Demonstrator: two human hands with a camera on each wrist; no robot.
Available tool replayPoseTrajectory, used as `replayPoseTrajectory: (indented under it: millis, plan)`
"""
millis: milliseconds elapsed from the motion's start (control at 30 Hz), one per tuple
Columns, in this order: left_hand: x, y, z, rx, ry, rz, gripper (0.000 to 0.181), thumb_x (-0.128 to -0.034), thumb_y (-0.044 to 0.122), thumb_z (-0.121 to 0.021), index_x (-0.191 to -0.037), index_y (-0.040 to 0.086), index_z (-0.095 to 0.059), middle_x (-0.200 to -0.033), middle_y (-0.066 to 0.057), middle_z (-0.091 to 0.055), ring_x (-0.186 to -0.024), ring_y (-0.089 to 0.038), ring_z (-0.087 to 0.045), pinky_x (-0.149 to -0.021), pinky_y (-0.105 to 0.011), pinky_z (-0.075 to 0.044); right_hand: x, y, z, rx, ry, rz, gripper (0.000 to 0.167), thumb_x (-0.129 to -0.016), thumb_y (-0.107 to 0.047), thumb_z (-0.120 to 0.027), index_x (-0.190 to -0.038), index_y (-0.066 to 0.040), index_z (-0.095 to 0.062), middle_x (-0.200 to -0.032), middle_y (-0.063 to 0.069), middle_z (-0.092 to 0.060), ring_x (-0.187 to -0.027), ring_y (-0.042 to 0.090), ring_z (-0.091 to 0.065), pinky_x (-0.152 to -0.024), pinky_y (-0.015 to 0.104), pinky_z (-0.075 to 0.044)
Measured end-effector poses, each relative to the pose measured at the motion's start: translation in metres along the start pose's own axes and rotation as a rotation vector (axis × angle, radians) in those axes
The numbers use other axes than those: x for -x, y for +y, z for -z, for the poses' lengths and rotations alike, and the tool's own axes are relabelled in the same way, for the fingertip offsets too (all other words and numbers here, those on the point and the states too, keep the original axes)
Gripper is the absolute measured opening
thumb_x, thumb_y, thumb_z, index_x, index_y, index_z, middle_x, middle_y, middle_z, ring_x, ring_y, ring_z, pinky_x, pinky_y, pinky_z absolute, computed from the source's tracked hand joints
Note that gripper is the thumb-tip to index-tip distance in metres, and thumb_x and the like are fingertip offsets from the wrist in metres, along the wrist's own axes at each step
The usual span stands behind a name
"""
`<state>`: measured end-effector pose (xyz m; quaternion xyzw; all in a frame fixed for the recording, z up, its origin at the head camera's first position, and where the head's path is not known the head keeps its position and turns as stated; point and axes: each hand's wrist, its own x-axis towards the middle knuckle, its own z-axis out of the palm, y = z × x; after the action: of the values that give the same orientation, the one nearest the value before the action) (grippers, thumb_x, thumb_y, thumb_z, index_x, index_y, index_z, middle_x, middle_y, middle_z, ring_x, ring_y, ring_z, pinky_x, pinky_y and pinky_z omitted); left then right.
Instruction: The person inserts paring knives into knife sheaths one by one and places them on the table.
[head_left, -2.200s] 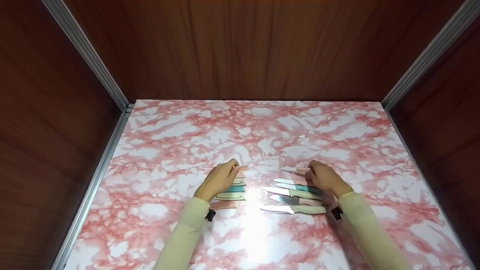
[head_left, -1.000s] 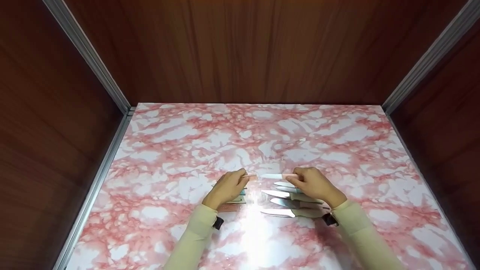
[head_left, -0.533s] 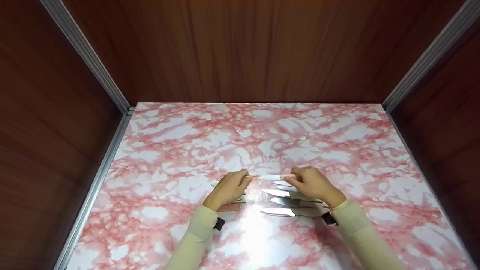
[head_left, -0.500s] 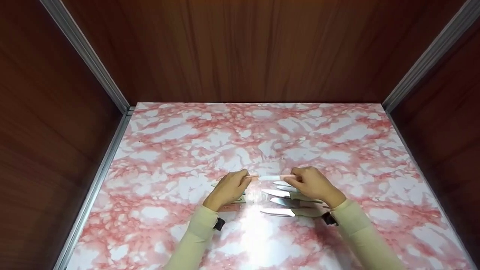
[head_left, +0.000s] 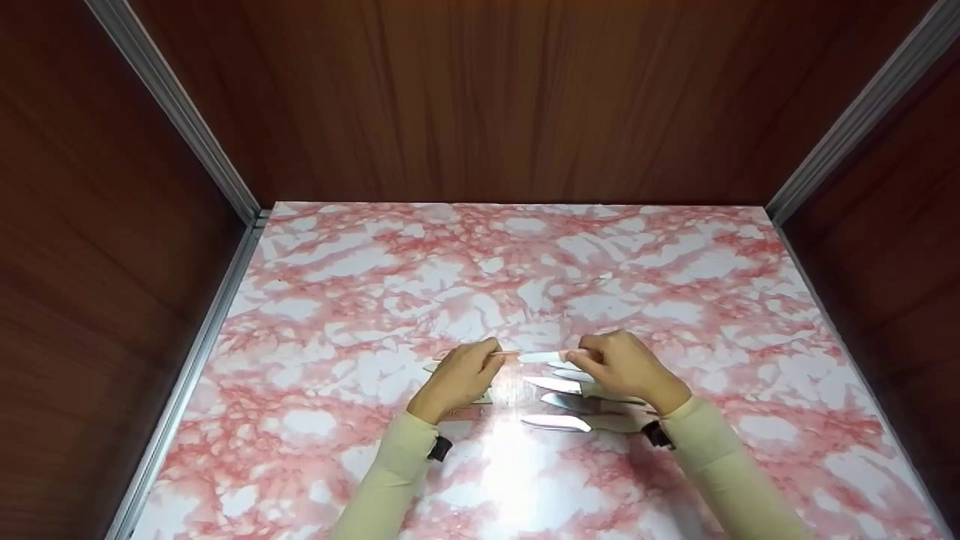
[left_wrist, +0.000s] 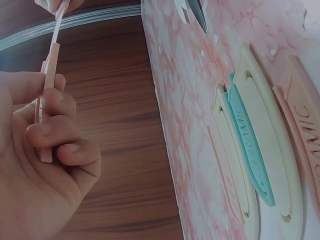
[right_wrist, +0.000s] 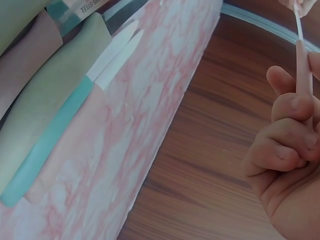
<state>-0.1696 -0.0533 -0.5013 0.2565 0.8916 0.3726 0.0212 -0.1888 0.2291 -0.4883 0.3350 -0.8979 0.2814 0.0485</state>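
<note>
Bright white glare on tabletop (head_left: 511, 469)

Two hands (head_left: 459, 376) (head_left: 626, 367); six knives (head_left: 540, 357), one held and five lying on one tabletop (head_left: 337, 300); six blade sheaths (left_wrist: 51, 62), one held and five lying; two sleeves (head_left: 384, 476); two black wrist-worn objects (head_left: 440, 448); three wood-grain panels (head_left: 480, 97).

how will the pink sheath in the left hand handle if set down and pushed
The pink sheath is probably stiff: it runs straight beyond the fingers. It looks thin, so it's likely light and, laid flat, should probably slide rather than roll.
</note>
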Motion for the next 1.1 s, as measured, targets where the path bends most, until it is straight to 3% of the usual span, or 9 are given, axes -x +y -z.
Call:
replayPoseTrajectory:
  millis: [367,800,1100]
  plan:
    - [-0.0004,0.0023,-0.0015,0.008,0.036,-0.015,0.025,-0.1006,0.019,-0.043,-0.076,0.015,-0.045,-0.061,0.007,-0.036,-0.054,-0.007,-0.033,-0.052,-0.024,-0.030,-0.0005,-0.0019,-0.0008,0.028,0.000,0.018,0.035,-0.094,-0.038,-0.057,-0.064,-0.024,-0.045,-0.051,-0.017,-0.020,-0.046,0.001,-0.018,-0.046,0.024,-0.023]
    - [0.0004,0.0068,-0.0013,0.012,0.012,0.005,0.024,-0.1003,0.018,-0.042,-0.077,0.016,-0.046,-0.061,0.007,-0.037,-0.053,-0.008,-0.033,-0.053,-0.024,-0.030,-0.0010,-0.0039,-0.0039,0.042,0.027,0.069,0.033,-0.093,-0.036,-0.059,-0.064,-0.024,-0.047,-0.051,-0.020,-0.019,-0.045,0.000,-0.019,-0.045,0.023,-0.022]
    - [-0.0001,0.0082,-0.0025,0.005,0.035,-0.029,0.025,-0.1002,0.016,-0.043,-0.076,0.016,-0.044,-0.061,0.007,-0.036,-0.052,-0.008,-0.031,-0.053,-0.024,-0.029,-0.0017,-0.0062,-0.0028,0.058,0.042,0.079,0.036,-0.092,-0.035,-0.060,-0.063,-0.024,-0.045,-0.051,-0.020,-0.019,-0.045,0.000,-0.018,-0.044,0.022,-0.020]
